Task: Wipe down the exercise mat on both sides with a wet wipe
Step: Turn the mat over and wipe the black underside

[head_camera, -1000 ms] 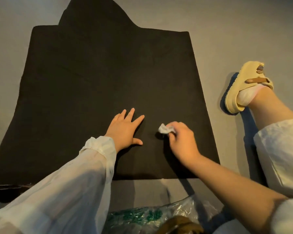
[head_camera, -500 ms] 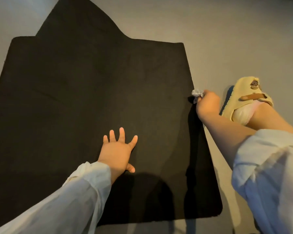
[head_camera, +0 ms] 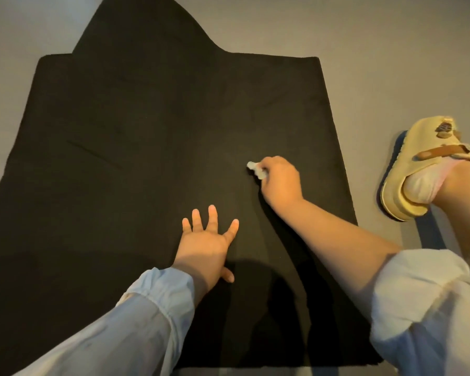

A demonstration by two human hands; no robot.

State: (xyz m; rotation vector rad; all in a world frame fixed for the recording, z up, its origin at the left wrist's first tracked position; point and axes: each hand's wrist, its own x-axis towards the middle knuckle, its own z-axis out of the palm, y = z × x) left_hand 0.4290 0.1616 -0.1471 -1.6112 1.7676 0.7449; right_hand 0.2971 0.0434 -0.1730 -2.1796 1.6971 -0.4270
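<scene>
A black exercise mat (head_camera: 136,147) lies flat on the grey floor and fills most of the view. My left hand (head_camera: 206,240) rests on it palm down, fingers spread and straight, near the mat's middle. My right hand (head_camera: 281,180) grips a small crumpled white wet wipe (head_camera: 257,170) and holds it against the mat, to the right of and beyond my left hand. Only a bit of the wipe shows past my fingers.
My right foot in a yellow sandal (head_camera: 407,169) stands on the grey floor (head_camera: 391,63) just right of the mat's right edge. A folded or second dark layer (head_camera: 147,28) sticks out beyond the mat's far edge.
My right hand carried the wipe from the mat's middle out to its right edge, then back left onto the mat. My left hand stayed pressed in place.
</scene>
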